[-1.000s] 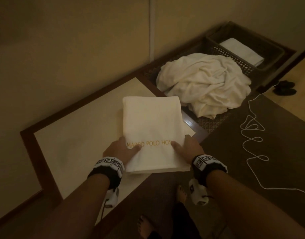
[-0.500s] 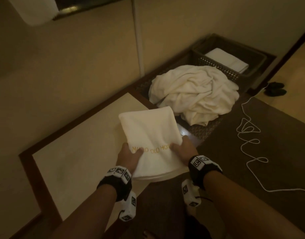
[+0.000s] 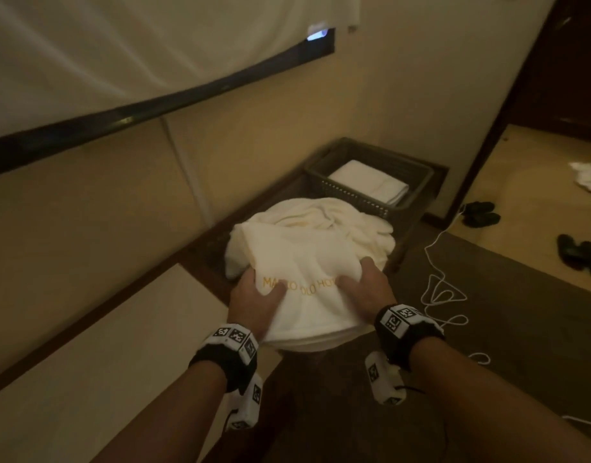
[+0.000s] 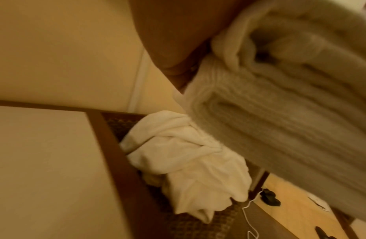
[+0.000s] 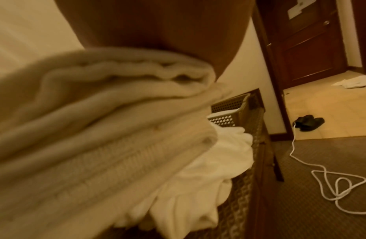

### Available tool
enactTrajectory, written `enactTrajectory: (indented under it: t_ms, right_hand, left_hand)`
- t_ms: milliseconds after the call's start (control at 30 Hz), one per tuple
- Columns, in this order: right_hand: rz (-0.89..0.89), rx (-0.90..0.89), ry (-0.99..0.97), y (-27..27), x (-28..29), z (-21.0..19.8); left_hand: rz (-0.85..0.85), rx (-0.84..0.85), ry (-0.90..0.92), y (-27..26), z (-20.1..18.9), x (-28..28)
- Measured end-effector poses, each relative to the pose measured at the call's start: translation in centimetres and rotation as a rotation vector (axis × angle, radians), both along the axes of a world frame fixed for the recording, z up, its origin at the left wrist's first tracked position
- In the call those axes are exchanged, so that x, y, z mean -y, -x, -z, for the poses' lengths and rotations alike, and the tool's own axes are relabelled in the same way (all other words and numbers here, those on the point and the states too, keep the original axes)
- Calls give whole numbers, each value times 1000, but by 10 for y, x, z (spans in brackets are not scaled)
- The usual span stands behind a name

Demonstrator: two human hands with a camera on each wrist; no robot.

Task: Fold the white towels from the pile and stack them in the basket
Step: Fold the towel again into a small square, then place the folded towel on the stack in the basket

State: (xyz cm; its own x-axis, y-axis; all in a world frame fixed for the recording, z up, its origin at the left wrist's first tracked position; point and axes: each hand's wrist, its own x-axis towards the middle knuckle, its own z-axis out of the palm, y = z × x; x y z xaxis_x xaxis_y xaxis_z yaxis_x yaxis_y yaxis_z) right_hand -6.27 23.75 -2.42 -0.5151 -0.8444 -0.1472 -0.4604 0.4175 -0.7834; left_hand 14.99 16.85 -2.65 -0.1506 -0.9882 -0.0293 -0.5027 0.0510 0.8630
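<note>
Your left hand [image 3: 254, 304] and right hand [image 3: 367, 289] each keep a clenched grip on the near edge of the folded towel [image 3: 307, 295], holding it lifted just in front of the towel pile [image 3: 337, 225], with the basket [image 3: 417, 182] directly behind that pile.

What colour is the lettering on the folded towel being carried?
Gold-orange lettering on the white folded towel; clearest in the head view.

Hotel room; towel [image 3: 307, 295] embroidered with hotel lettering, carpet [image 3: 521, 329], wooden door [image 5: 313, 45]
</note>
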Motion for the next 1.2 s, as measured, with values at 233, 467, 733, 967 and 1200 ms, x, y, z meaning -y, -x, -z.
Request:
enactTrajectory:
  t_ms: [233,467,733,967,1200]
  right_hand:
    - [130,-81,4,160,-36,-26]
    - [277,-38,18,275,-68,-32]
    - [383,-35,-8,364,-55,-25]
    - [347,-126,-90,448,30,-23]
    - [230,-217,-131,513,151,-37]
  left_hand:
    - [165,-51,48,171,-16,-5]
    - [325,-73,75,303,-22,-9]
    - [434,-126,10,411,-7,21]
    - [457,-185,10,498,2,99]
    - [358,-159,-79,541,4,191]
